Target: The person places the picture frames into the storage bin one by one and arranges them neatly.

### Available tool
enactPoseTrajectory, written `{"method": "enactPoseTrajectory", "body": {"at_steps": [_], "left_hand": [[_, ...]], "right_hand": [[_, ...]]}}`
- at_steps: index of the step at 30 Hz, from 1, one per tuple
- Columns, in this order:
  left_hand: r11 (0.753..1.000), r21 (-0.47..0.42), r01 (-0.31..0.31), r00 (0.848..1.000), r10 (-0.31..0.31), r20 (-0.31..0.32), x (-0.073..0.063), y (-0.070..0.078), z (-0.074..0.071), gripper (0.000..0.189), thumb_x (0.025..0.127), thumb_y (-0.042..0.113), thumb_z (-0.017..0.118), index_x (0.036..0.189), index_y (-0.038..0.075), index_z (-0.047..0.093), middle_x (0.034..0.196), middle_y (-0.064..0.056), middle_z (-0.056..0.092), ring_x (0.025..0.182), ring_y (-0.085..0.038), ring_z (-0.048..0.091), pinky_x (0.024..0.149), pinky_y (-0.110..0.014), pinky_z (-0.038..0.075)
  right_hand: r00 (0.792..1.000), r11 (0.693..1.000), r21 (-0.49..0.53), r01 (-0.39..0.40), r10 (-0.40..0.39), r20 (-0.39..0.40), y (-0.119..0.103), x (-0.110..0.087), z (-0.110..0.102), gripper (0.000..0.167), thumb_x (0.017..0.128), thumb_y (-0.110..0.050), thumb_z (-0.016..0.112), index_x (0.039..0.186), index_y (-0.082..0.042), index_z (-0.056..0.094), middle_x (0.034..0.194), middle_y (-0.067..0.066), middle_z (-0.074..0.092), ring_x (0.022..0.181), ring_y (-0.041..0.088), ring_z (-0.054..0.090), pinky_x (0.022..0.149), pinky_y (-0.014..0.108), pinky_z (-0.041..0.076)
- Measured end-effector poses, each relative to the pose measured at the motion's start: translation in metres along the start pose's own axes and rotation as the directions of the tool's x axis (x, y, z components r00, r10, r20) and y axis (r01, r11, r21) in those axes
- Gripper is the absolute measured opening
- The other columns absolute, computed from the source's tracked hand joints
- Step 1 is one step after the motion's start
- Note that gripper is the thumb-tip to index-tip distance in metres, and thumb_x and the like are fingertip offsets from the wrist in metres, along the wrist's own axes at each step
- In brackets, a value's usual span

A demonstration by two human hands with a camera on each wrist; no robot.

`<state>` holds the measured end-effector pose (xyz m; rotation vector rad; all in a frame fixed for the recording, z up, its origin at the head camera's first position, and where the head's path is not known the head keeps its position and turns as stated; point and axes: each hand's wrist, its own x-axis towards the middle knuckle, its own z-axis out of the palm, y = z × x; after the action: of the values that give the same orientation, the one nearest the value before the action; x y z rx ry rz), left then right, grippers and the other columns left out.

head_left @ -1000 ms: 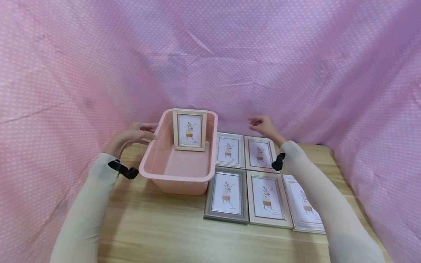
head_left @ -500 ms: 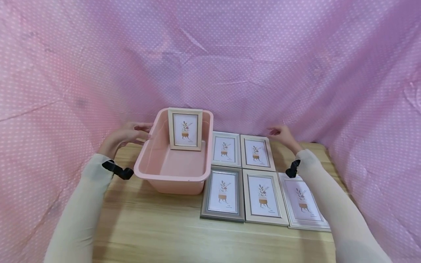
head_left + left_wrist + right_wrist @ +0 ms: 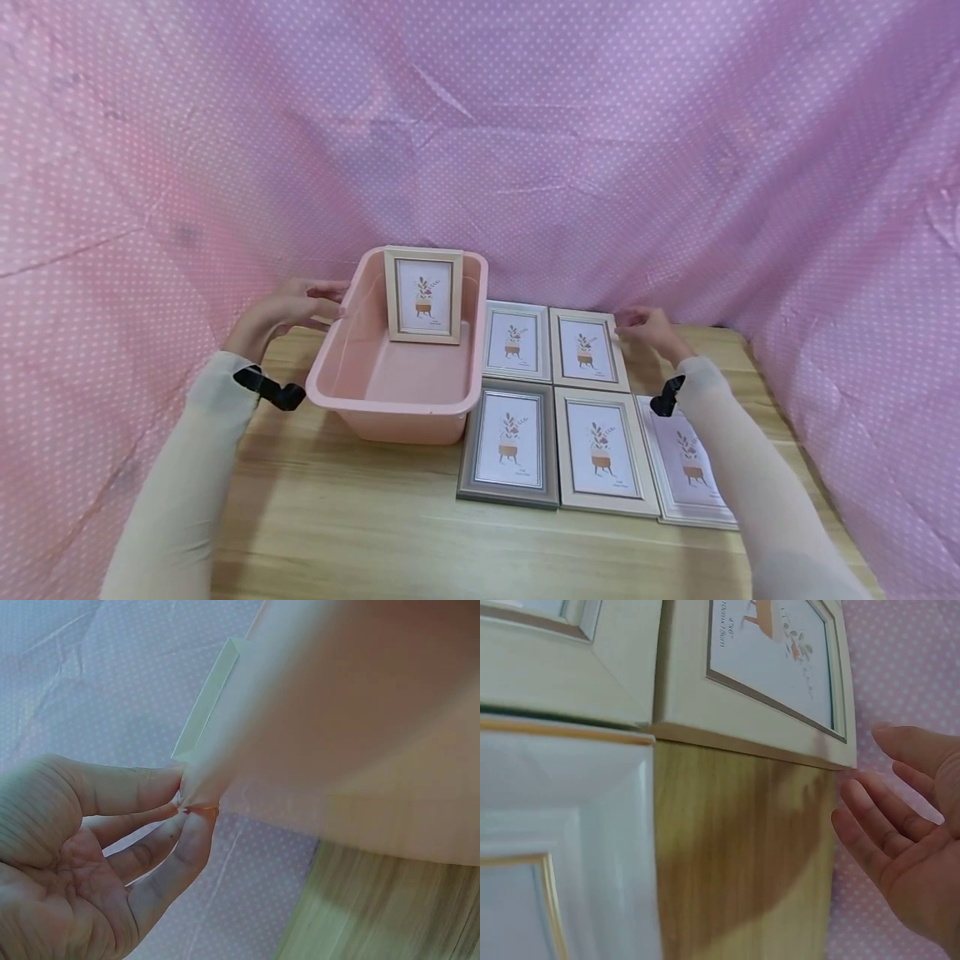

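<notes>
Presently, the left hand [image 3: 288, 308] pinches the left rim of the pink bin [image 3: 397, 407] between thumb and fingers. In the bin, a cream frame [image 3: 424, 296] stands on end at the far wall. On the table [image 3: 360, 525] right of the bin, five more frames [image 3: 510, 442] lie face up in two rows. The right hand [image 3: 654, 330], fingers parted, is just beside the back row's outer frame [image 3: 588, 350]; contact unclear.
</notes>
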<state>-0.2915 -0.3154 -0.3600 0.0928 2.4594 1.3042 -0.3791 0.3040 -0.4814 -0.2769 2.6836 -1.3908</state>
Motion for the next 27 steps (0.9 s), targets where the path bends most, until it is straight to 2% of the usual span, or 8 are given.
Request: {"method": "enactPoseTrajectory", "body": {"at_steps": [2, 6, 10, 14, 19, 23, 27], "left_hand": [[1.000, -0.006, 0.002, 1.000, -0.002, -0.001, 0.000, 0.000, 0.000, 0.070, 0.098, 0.014, 0.067, 0.159, 0.006, 0.033, 0.148, -0.030, 0.047, 0.114, -0.019, 0.062, 0.094, -0.040, 0.062], [1.000, -0.025, 0.009, 1.000, -0.009, -0.002, 0.000, 0.000, 0.000, 0.068, 0.098, 0.013, 0.067, 0.158, 0.007, 0.035, 0.148, -0.029, 0.048, 0.113, -0.019, 0.062, 0.093, -0.040, 0.062], [0.999, -0.039, 0.009, 1.000, -0.009, 0.000, 0.001, -0.002, -0.001, 0.069, 0.097, 0.013, 0.068, 0.158, 0.006, 0.036, 0.148, -0.029, 0.048, 0.110, -0.016, 0.063, 0.093, -0.040, 0.062], [0.999, -0.047, 0.005, 1.000, -0.005, 0.005, 0.002, -0.002, -0.001, 0.071, 0.097, 0.013, 0.068, 0.158, 0.005, 0.035, 0.149, -0.029, 0.048, 0.110, -0.015, 0.063, 0.094, -0.040, 0.062], [0.999, -0.051, 0.005, 1.000, -0.005, 0.007, 0.003, -0.003, -0.001, 0.070, 0.097, 0.012, 0.068, 0.158, 0.005, 0.034, 0.149, -0.030, 0.047, 0.108, -0.013, 0.063, 0.094, -0.039, 0.062], [0.999, -0.052, 0.012, 1.000, -0.012, 0.008, 0.003, -0.005, -0.001, 0.070, 0.097, 0.013, 0.068, 0.159, 0.006, 0.034, 0.149, -0.029, 0.047, 0.112, -0.016, 0.063, 0.095, -0.040, 0.061], [0.999, -0.045, 0.017, 1.000, -0.017, -0.002, 0.004, -0.004, -0.001, 0.071, 0.097, 0.014, 0.069, 0.159, 0.006, 0.034, 0.149, -0.029, 0.048, 0.112, -0.016, 0.062, 0.096, -0.040, 0.061]], "right_hand": [[0.998, 0.998, -0.020, -0.056, 0.056, 0.010, 0.004, 0.002, 0.003, 0.051, 0.092, -0.001, 0.072, 0.137, 0.014, 0.053, 0.113, 0.033, 0.064, 0.083, 0.009, 0.060, 0.075, 0.024, 0.058], [0.992, 0.992, 0.021, -0.121, 0.120, 0.041, 0.014, 0.007, 0.007, 0.059, 0.093, -0.003, 0.072, 0.145, 0.011, 0.046, 0.117, 0.032, 0.063, 0.084, 0.009, 0.060, 0.078, 0.031, 0.061], [0.985, 0.984, 0.070, -0.163, 0.159, 0.065, 0.020, 0.012, 0.009, 0.061, 0.094, -0.003, 0.072, 0.146, 0.012, 0.044, 0.121, 0.034, 0.062, 0.082, 0.004, 0.059, 0.077, 0.030, 0.061], [0.984, 0.982, 0.090, -0.167, 0.160, 0.079, 0.024, 0.014, 0.011, 0.063, 0.093, -0.004, 0.073, 0.145, 0.014, 0.043, 0.118, 0.032, 0.063, 0.078, 0.002, 0.058, 0.071, 0.025, 0.058], [0.984, 0.986, 0.048, -0.159, 0.154, 0.092, 0.026, 0.017, 0.011, 0.067, 0.091, -0.008, 0.075, 0.146, 0.014, 0.043, 0.107, 0.019, 0.064, 0.078, 0.004, 0.055, 0.067, 0.018, 0.051], [0.979, 0.986, -0.012, -0.166, 0.167, 0.120, 0.027, 0.020, 0.010, 0.071, 0.093, -0.014, 0.076, 0.149, 0.012, 0.041, 0.101, 0.009, 0.061, 0.082, 0.006, 0.052, 0.072, 0.016, 0.046], [0.971, 0.981, -0.048, -0.190, 0.195, 0.141, 0.025, 0.024, 0.010, 0.067, 0.095, -0.021, 0.074, 0.147, 0.008, 0.045, 0.092, 0.000, 0.059, 0.085, 0.011, 0.051, 0.082, 0.022, 0.043]]}}
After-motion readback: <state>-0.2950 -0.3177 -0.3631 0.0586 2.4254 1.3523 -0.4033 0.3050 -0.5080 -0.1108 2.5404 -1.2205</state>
